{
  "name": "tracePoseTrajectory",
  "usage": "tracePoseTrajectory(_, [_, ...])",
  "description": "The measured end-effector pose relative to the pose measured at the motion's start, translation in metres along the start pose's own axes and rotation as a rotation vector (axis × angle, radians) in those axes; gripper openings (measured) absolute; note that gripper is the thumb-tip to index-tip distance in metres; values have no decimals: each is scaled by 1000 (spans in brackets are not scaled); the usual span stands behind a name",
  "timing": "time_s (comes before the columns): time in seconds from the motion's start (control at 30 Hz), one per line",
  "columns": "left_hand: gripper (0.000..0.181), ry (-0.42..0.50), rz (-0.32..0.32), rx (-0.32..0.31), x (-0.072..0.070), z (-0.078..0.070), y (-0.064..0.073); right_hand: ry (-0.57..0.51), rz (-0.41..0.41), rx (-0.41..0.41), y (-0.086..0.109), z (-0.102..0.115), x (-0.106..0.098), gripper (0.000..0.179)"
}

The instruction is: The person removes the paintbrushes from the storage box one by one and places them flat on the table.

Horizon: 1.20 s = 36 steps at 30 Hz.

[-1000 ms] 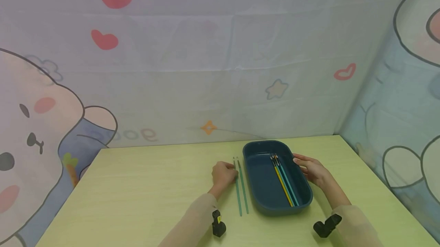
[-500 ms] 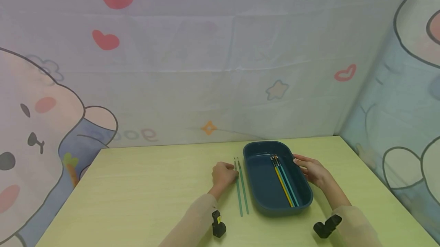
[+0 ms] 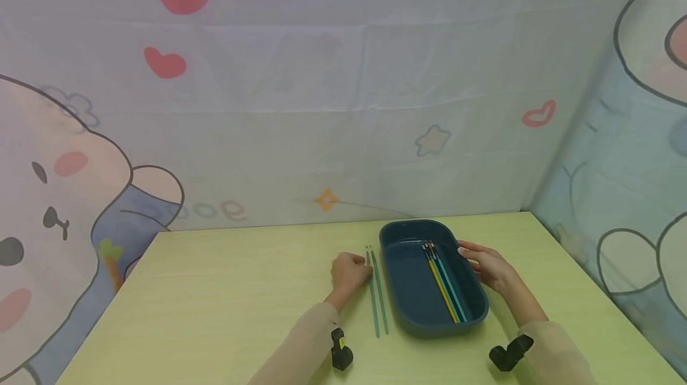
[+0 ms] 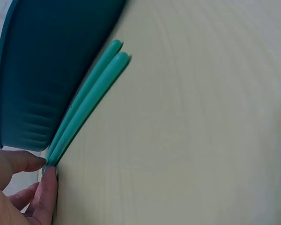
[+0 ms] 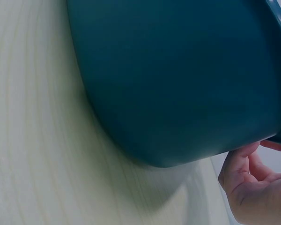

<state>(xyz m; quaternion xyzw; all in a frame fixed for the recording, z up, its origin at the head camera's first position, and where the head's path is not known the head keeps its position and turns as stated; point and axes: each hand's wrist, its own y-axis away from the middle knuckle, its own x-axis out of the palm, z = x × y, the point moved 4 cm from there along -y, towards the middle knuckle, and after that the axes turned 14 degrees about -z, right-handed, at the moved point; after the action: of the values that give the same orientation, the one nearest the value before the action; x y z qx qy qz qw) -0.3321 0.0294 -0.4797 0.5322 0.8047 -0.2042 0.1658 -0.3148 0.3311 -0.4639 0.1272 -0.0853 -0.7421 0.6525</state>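
My left hand (image 3: 350,273) pinches a green paintbrush (image 3: 374,307) on the table, thumb and fingers close to its bristle end. A second green paintbrush (image 3: 380,298) lies just right of it, nearly parallel. In the left wrist view both rounded handles (image 4: 91,103) slant beside the box wall. The dark blue plastic box (image 3: 410,313) stands to the right of this pair. Inside it lie a yellow paintbrush (image 3: 443,292) and several green paintbrushes (image 3: 454,289). My right hand (image 3: 489,267) holds the box's right side at the rim; in the right wrist view its fingers (image 5: 239,164) sit under the rim.
The pale yellow table (image 3: 231,295) extends left and right of the box. A cloth backdrop (image 3: 322,75) with cartoon prints hangs behind it. Black wrist devices (image 3: 341,349) are worn over both beige sleeves (image 3: 297,346).
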Motion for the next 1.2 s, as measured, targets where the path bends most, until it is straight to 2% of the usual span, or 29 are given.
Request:
tracePoseTrajectory(0.33, [26, 36, -16, -34, -7, -3, -1, -4, -9, 18, 1, 1, 2, 66])
tracePoseTrajectory(0.43, [24, 55, -27, -26, -11, -7, -1, -4, -13, 17, 1, 1, 2, 66])
tracePoseTrajectory(0.57, [22, 110, -27, -27, -12, -11, -1, 0, -9, 13, 2, 2, 3, 66])
tracePoseTrajectory(0.77, [23, 239, -15, -109, -11, -14, -2, -2, -8, 17, 2, 2, 3, 67])
tracePoseTrajectory(0.97, [24, 340, 3, -158, -12, -20, -1, 14, -15, 17, 1, 2, 2, 65])
tracePoseTrajectory(1.2, [28, 407, 43, -164, -14, -33, 1, 28, -13, 10, 1, 2, 2, 64])
